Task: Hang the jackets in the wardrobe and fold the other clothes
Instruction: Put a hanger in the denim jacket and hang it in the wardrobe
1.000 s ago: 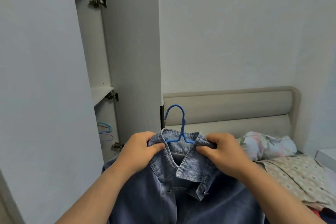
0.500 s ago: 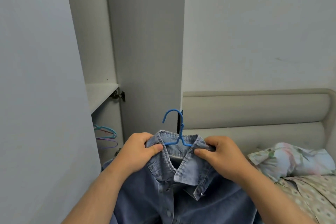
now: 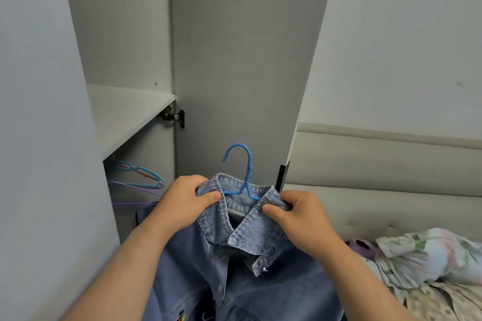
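The left hand (image 3: 182, 203) and right hand (image 3: 300, 216) pinch the collar (image 3: 242, 232) of the soft, likely heavy denim jacket (image 3: 260, 289), with the stiff blue hanger (image 3: 241, 164) hook between their fingers (image 3: 273, 208) offering a surer hold.

Both arms are reaching forward. The left hand (image 3: 182, 200) is pinching the jacket collar (image 3: 247, 232) with its thumb on top. The right hand (image 3: 300, 219) is pinching the other side the same way.

1x denim jacket (image 3: 234, 284). 1x blue hanger (image 3: 250, 159) in it. 2x grips: left grip (image 3: 182, 200), right grip (image 3: 300, 216). Spare hangers in wardrobe: 1x teal hanger (image 3: 147, 171), min 1x purple hanger (image 3: 135, 186), exact no. unclear. 1x shelf (image 3: 125, 112), 1x hinge (image 3: 173, 115), 1x floral pillow (image 3: 430, 255), 1x headboard (image 3: 378, 164).
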`<state>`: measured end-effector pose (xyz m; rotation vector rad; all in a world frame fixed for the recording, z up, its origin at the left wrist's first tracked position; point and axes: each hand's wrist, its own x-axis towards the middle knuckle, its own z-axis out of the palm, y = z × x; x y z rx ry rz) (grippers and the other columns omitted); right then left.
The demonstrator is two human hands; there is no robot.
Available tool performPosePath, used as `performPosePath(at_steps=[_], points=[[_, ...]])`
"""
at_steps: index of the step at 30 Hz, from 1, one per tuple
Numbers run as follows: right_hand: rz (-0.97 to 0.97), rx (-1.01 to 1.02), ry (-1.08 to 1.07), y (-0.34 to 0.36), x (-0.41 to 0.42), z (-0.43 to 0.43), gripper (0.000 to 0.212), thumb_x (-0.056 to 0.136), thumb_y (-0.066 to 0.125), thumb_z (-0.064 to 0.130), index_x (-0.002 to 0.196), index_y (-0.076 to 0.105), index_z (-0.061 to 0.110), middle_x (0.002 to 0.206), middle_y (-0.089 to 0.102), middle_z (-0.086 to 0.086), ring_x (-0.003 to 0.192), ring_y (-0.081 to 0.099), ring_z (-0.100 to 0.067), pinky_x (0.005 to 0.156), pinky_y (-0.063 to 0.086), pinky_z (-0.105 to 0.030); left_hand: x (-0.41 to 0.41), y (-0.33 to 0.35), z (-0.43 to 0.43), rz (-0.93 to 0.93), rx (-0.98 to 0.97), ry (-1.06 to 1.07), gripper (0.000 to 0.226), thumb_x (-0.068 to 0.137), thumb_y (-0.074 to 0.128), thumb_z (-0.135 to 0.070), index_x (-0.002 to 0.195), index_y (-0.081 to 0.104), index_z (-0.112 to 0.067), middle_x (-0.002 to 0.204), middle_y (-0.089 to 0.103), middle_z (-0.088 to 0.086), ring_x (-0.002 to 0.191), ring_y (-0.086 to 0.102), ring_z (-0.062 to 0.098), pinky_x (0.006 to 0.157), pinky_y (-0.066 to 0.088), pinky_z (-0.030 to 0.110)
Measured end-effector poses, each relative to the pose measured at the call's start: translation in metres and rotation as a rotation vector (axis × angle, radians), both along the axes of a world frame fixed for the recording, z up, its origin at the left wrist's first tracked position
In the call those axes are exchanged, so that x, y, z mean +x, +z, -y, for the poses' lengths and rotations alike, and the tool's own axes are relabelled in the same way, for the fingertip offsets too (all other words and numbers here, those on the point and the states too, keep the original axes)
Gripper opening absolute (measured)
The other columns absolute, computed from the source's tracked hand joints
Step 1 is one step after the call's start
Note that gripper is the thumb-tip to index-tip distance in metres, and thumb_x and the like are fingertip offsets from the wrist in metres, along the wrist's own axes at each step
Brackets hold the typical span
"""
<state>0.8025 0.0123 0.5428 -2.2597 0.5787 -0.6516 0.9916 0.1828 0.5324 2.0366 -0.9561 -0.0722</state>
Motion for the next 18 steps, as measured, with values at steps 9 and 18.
performPosePath(at_steps=[9, 18], points=[[-0.025, -0.050, 0.025, -0.039, 0.070, 0.048, 0.050, 0.082, 0.075, 0.040, 0.063, 0.047, 0.004, 0.050, 0.040, 0.001, 0.048, 0.031, -0.008, 0.048, 0.029, -0.029, 0.058, -0.038, 0.033, -0.048, 0.033, 0.077, 0.017, 0.083, 0.076, -0.029, 0.068, 0.067, -0.031, 0.066, 0.067, -0.011, 0.055, 0.056, 0.000, 0.057, 0.045, 0.024], [-0.102, -0.029, 0.139, -0.052, 0.127, 0.046, 0.021, 0.079, 0.073, 0.046, 0.073, 0.062, 0.029, 0.058, 0.059, 0.013, 0.053, 0.051, -0.003, 0.052, 0.039, -0.019, 0.095, -0.069, 0.016, -0.035, 0.019, 0.214, 0.030, 0.067, 0.054, -0.064, 0.068, 0.056, -0.034, 0.052, 0.050, -0.011, 0.049, 0.044, 0.004, 0.056, 0.046, 0.037]])
